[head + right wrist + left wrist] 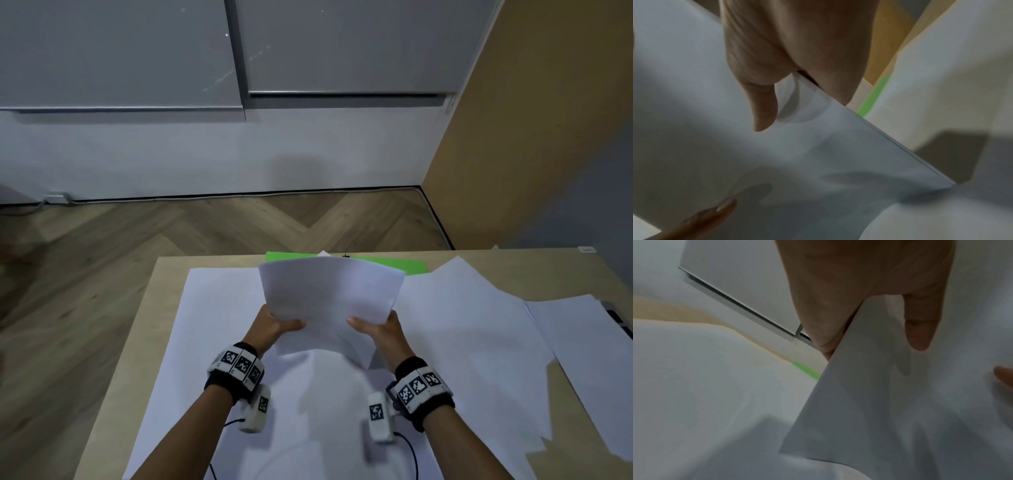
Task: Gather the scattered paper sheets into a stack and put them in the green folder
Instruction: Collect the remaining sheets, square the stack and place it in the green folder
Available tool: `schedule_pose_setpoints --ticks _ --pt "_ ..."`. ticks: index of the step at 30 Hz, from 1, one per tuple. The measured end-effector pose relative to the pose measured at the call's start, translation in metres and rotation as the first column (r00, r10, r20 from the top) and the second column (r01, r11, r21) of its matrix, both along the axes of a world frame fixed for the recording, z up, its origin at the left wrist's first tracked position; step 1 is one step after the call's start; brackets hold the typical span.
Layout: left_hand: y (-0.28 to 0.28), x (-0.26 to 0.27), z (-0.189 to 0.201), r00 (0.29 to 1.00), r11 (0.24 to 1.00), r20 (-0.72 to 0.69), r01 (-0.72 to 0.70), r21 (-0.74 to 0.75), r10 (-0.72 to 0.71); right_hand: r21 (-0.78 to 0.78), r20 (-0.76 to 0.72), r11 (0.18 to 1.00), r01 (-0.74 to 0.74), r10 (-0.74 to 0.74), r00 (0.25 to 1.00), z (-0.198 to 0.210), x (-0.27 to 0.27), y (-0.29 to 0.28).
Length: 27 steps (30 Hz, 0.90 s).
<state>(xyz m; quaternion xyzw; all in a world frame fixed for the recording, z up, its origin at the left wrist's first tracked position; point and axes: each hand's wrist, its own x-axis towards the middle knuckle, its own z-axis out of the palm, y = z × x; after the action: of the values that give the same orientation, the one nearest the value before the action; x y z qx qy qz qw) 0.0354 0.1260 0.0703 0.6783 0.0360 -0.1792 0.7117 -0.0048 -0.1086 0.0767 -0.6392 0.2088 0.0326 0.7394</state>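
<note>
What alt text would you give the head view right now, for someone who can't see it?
Both hands, left hand and right hand, hold a stack of white sheets by its near edge above a wooden table. Behind the stack lies the green folder, mostly hidden; more loose sheets cover the table to the right.

Green folder point(412, 266) at the table's point(171, 274) far edge: mostly covered by the held stack of sheets point(329, 301), clasp detail too small to read. Fingers of both hands sit under the stack, unseen. Loose sheet point(589, 359) cut by right frame edge. Both wrist views blurred; sheet count unreadable.
</note>
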Motion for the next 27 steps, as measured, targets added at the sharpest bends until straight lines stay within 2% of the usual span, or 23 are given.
schedule_pose_setpoints --ticks 6,9,14,17,23,27 --pt "0.002 0.001 -0.001 0.999 0.999 0.011 -0.051 -0.01 0.051 0.001 -0.014 0.998 0.063 -0.063 0.998 -0.007 -0.001 -0.003" --pt "0.0 0.0 -0.012 0.999 0.998 0.003 -0.05 0.042 0.05 0.009 -0.087 0.993 0.114 -0.112 0.99 -0.022 -0.004 -0.002" --pt "-0.005 -0.009 -0.026 0.999 0.994 -0.054 -0.003 0.106 0.009 -0.066 -0.164 0.998 -0.005 -0.006 0.986 -0.027 -0.014 -0.001" --pt "-0.013 0.0 -0.02 1.0 0.99 -0.018 0.005 0.143 -0.002 -0.057 -0.123 0.998 0.032 -0.039 0.992 -0.016 -0.011 -0.01" --pt "-0.057 0.027 -0.006 0.997 0.976 0.042 0.056 0.21 -0.066 0.033 -0.111 0.981 0.19 -0.185 0.976 0.006 -0.012 -0.048" --pt "-0.115 0.034 0.014 0.994 0.974 0.058 0.077 0.215 -0.092 -0.049 -0.11 0.973 0.225 -0.23 0.967 0.013 -0.016 -0.096"
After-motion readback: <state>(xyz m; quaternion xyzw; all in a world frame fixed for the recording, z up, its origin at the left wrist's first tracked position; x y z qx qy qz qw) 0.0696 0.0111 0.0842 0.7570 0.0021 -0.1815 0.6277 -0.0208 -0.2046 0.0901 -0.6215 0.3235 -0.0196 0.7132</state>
